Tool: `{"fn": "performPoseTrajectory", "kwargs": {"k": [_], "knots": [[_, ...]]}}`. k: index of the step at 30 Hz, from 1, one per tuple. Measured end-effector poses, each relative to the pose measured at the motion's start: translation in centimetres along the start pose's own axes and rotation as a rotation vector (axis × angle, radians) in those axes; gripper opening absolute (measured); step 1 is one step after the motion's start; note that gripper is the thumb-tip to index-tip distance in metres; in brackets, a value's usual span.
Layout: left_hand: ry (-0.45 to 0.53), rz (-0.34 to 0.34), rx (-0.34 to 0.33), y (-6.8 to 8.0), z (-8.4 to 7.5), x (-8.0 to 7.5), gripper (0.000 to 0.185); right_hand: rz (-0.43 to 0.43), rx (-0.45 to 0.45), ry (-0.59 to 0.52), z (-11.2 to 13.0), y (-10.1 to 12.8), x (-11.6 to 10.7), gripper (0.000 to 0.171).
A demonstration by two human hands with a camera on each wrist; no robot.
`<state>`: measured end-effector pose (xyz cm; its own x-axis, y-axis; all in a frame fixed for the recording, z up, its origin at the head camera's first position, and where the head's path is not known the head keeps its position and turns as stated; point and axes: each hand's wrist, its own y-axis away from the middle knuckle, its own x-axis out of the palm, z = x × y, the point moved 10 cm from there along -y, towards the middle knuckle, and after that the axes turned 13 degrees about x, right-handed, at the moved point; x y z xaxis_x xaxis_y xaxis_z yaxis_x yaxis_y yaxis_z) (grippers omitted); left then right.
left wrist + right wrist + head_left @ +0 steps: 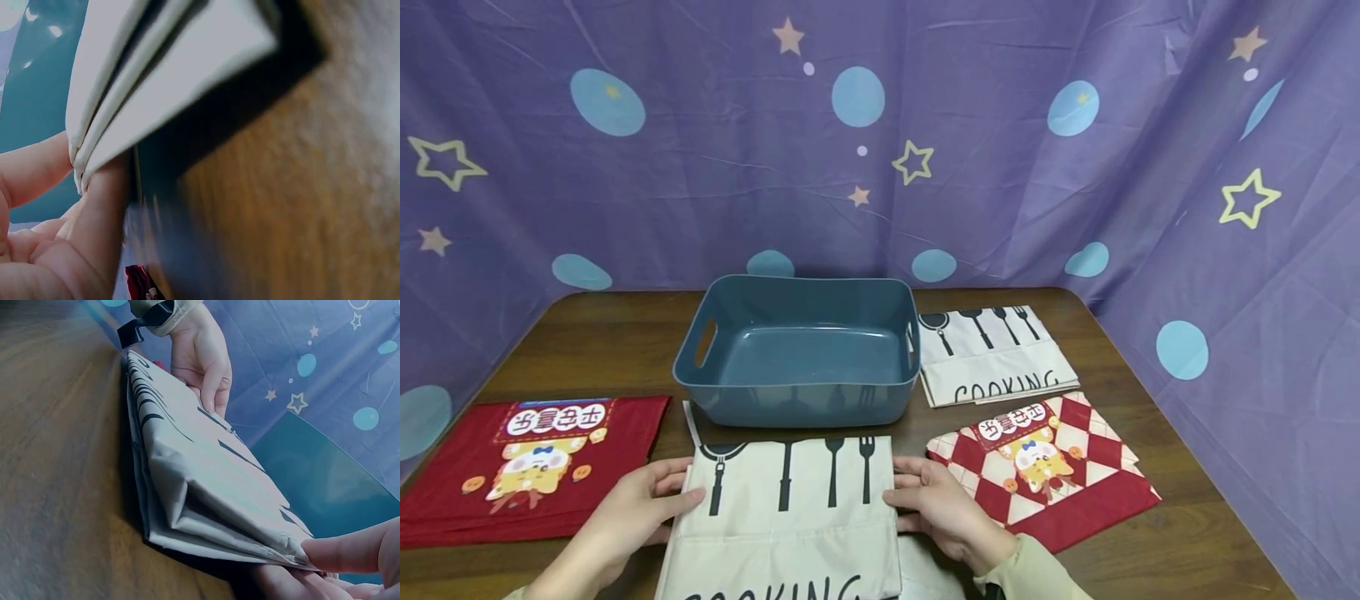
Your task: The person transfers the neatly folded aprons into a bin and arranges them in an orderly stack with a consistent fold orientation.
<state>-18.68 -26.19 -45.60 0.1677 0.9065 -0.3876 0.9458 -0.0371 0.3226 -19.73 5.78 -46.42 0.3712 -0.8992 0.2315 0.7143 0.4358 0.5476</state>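
gripped at both short sides: folded cream apron (pixel 790 517) lying flat on the wooden table (pixel 1187 533), right at the near edge, between left hand (pixel 625 521) and right hand (pixel 943 508); long axis running toward the body, printed cutlery end pointing at the blue plastic bin (pixel 797 354), which stands just beyond it and close; both hands equally near, one per side edge. left fingers (pixel 100 212) and thumb pinching the layered edge, seen close in the left wrist view; right fingertips (pixel 340 550) likewise clamped on the stacked folds at the corner. thin, limp woven cloth, several layers, creased, matte; bin smooth, glossy, rectangular, rounded corners, handle slots, nothing inside. second cream apron (pixel 992 354) folded just right of the bin; red checked apron (pixel 1045 467) near the right hand; plain red apron (pixel 527 462) left; purple starred cloth (pixel 880 142) behind.
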Motion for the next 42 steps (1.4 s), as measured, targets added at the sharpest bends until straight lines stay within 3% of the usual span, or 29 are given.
{"fn": "performPoseTrajectory", "kwargs": {"k": [12, 25, 33, 42], "knots": [[0.145, 0.058, -0.012, 0.5, 0.2, 0.4, 0.077, -0.021, 0.016, 0.011, 0.3, 0.3, -0.6, 0.061], [0.140, 0.069, 0.036, 1.4, -0.9, 0.5, 0.071, -0.010, 0.009, 0.019, 0.5, 0.5, -0.7, 0.060], [0.168, 0.122, 0.072, 2.1, -1.8, 0.9, 0.067, -0.014, -0.005, 0.029, 1.1, 0.9, -0.8, 0.058], [0.152, 0.092, 0.094, 2.6, -2.5, 0.8, 0.065, -0.013, -0.013, 0.031, 1.3, 1.2, -0.9, 0.059]]}}
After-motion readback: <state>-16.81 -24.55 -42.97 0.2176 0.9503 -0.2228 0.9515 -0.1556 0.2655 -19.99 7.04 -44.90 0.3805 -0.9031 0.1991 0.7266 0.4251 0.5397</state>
